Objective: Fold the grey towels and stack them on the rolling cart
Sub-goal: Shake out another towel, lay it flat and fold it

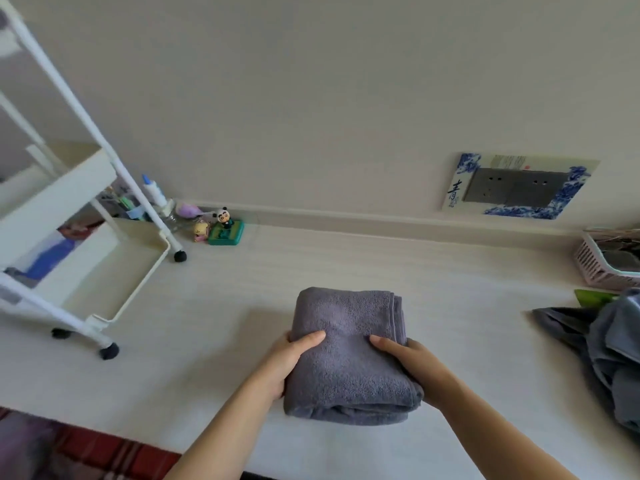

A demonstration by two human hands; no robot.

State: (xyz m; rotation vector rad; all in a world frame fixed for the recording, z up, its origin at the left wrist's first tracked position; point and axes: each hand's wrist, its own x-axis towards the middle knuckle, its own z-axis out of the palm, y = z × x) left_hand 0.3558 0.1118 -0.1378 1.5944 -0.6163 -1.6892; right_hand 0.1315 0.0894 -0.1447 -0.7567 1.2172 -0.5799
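A folded grey towel [349, 355] lies in a thick, squarish bundle between the two hands, resting on the pale table [467, 271]. The left hand [287, 362] grips its left side, thumb laid over the top and the other fingers [311, 337] tucked out of sight beneath or beside the fold. The right hand [412, 365] grips the right side in the same way, thumb on top of the cloth, the remaining fingers curled round the edge. The bundle's layered edges show along the far right side and at the near end, beyond and below the thumbs.

Well to the right of the right fingers lies a loose heap of unfolded grey towels [609, 355], partly cut off by the frame edge. Beyond that heap stands a pink slatted basket [599, 268] against the wall.

Far to the left of the left fingers stands the white rolling cart [104, 244], its black castors on the table surface and its lowest tray [138, 282] facing the towel. Past the cart, by the wall, sit a small panda figure [224, 218] on a green base and a yellow figurine [201, 231]. A socket plate with a blue-and-white surround [519, 186] is set in the wall beyond the right fingers.
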